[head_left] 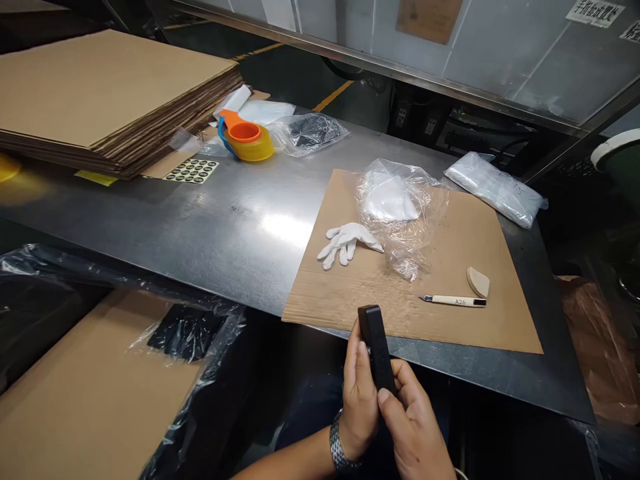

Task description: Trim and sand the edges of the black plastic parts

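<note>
Both hands grip a black, narrow box-shaped object [377,347] whose exact kind I cannot make out, tilted upright just off the table's front edge. My left hand [359,400], with a metal-band watch on the wrist, wraps its left side. On the lower right side, my right hand [413,420] closes with the thumb against its edge. Beyond them a cardboard sheet [345,310] covers part of the table. On it lie a white glove [350,241], a crumpled clear plastic bag [415,233], a cream craft knife marked A26 [453,301] and a beige wedge-shaped pad [479,283].
The metal table [240,233] carries a tall cardboard stack [115,93], an orange and yellow tape dispenser [253,143], a sticker sheet [193,171] and a packet of plastic bags [495,187]. At lower left stands a plastic-lined box with cardboard [110,380].
</note>
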Motion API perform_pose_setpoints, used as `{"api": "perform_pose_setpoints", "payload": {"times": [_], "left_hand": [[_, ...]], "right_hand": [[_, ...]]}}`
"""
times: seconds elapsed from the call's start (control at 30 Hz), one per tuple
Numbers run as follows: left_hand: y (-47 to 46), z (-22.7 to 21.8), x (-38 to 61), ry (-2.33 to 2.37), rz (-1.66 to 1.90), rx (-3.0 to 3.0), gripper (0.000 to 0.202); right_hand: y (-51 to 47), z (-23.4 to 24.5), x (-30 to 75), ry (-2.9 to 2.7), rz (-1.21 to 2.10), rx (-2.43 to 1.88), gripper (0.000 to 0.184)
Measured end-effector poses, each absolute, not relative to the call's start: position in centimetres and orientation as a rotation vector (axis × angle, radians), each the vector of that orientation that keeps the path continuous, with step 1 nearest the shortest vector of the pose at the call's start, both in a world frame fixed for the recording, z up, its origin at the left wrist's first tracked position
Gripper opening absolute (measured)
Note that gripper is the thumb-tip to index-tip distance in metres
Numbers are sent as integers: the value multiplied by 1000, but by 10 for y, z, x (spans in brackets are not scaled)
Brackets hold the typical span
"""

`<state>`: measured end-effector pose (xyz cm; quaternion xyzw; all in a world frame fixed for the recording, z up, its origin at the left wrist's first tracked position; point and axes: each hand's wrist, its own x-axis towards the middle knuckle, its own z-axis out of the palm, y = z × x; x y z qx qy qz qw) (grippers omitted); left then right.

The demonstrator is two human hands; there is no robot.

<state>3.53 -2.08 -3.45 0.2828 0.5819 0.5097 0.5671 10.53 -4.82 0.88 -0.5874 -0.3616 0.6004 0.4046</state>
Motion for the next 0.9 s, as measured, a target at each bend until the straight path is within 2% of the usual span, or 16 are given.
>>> {"api": "perform_pose_setpoints", "payload": {"times": [0.2,0.73,0.9], "left_hand": [[-20,-34,35,1376,1157,596,52],[-20,-27,35,1375,1075,542,64],[-18,-26,35,1374,1022,463,61]], "right_hand": [[-48,7,104,-889,1510,-1488,22],[-49,8,102,-870,1507,-1464,18],[-49,15,102,-791,1510,-1439,27]]}}
